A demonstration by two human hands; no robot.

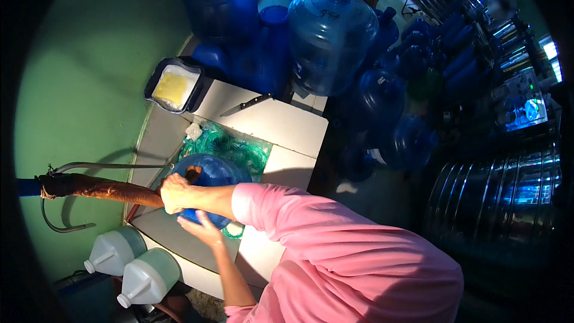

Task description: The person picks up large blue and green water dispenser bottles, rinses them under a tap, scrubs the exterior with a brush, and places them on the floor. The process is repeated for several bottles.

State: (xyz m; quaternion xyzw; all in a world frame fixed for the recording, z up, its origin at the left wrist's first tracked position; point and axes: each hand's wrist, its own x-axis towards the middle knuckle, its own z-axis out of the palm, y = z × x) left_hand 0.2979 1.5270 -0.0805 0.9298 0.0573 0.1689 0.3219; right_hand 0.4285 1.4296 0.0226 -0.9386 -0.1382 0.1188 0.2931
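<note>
Pink sleeve point(335, 245) is closest to me. Left hand point(203, 227) cups the blue bottle point(209, 179) underneath, fingers spread; right hand point(173, 192) wraps around the brown pipe point(101, 188) beside it.

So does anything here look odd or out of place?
A bare knife lies loose on the white tiled ledge above the basin. The pipe by the right hand is wrapped in brown rag. The left hand steadies a blue water jug.
</note>
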